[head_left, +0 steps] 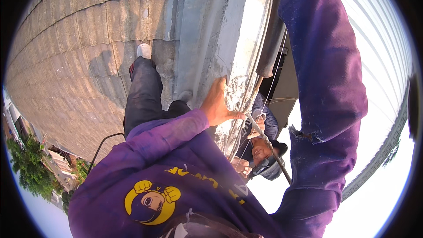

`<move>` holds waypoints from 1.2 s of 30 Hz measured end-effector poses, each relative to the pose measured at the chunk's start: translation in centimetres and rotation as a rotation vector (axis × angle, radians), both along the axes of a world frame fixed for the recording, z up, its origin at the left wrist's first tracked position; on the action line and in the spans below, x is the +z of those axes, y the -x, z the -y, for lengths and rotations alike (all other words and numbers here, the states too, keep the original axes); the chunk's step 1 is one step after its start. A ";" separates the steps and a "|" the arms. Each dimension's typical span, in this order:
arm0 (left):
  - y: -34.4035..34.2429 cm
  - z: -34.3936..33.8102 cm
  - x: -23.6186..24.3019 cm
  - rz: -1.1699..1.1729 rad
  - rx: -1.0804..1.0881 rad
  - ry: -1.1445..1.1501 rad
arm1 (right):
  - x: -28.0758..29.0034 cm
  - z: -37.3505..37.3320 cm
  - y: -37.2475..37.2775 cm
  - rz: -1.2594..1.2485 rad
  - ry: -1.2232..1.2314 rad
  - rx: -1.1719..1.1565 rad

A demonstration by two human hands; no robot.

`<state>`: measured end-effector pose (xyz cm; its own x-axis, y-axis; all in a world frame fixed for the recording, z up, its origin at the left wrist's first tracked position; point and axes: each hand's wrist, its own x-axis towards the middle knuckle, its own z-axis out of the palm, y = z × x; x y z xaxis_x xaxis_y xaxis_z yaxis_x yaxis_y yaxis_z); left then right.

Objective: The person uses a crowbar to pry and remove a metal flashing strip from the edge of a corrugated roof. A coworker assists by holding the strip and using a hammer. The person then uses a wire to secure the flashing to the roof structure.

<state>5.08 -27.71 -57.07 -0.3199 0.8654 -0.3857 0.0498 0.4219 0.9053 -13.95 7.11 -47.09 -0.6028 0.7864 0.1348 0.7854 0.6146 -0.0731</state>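
Observation:
My left hand (217, 105) braces on the rough, crumbling edge of a pale concrete wall (235, 39). Its fingers lie spread over the masonry, and the thumb stretches out toward several thin cables (238, 134) and a greyish rope-like strand (263, 135). Nothing shows in its grasp. Up along the right side reaches my right arm (328, 66), in a purple sleeve torn near the elbow; its hand lies beyond the top edge. Between the wall and that sleeve runs a dark tube (269, 53), with a thin rod coming out of its lower end.
Close below the wall's outer side is another person (260, 150) in dark clothes and a cap, hands near the cables. Left of the wall slopes a tiled roof (79, 57), where my shoe (144, 50) rests. A corrugated pale sheet (374, 31) lies far right. Trees (31, 163) stand lower left.

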 end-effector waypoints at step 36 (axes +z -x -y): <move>-0.6 -0.3 1.1 -0.114 0.038 0.118 | -6.7 -2.6 4.9 0.297 -0.254 0.105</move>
